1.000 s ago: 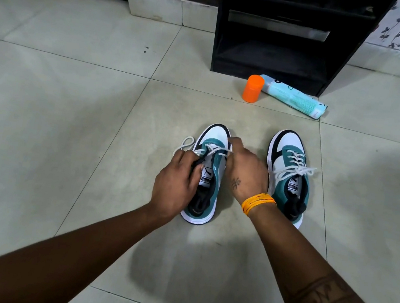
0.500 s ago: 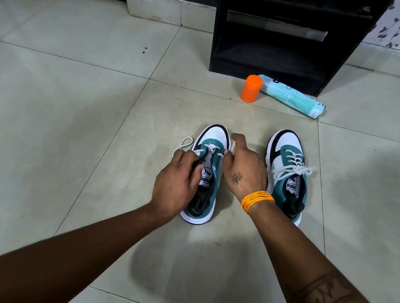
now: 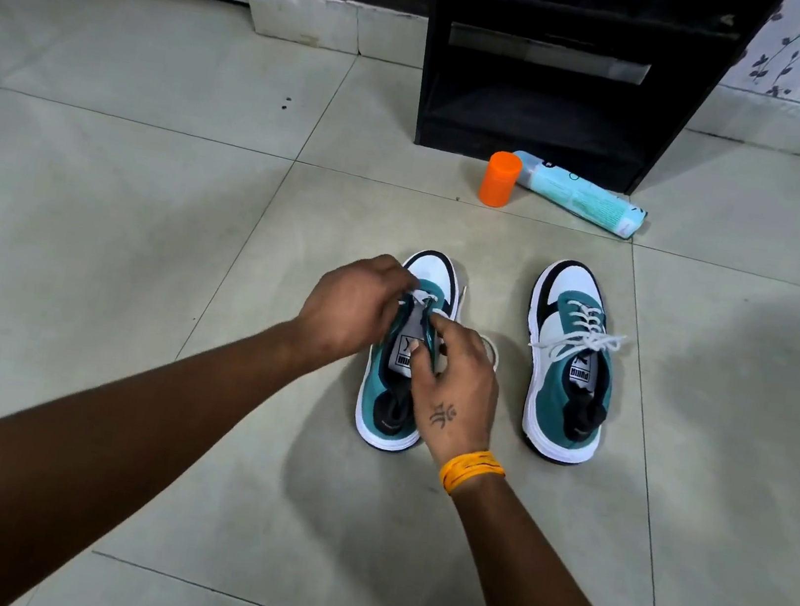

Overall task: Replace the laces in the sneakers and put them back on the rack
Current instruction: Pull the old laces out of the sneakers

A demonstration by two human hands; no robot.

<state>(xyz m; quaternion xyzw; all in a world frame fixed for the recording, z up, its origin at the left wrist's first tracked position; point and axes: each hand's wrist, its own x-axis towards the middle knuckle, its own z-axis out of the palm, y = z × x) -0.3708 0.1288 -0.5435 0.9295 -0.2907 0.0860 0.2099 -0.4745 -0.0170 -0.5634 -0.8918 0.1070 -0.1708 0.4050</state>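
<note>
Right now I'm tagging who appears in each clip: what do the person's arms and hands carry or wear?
Both arms are bare, with no sleeves or gloves. The right hand has a small dark tattoo on its back, and an orange thread band wraps the right wrist. A dark tattoo also shows on the right forearm. The left hand is unmarked.

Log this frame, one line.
stage: lacing left sneaker | left hand: pinches lace | right hand: on eyelets | right sneaker: laced

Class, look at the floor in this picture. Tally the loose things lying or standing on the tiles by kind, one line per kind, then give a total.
Sneakers: 2, the left sneaker being laced and the right sneaker already laced
Orange cap: 1
Light blue tube: 1
Total: 4
</note>
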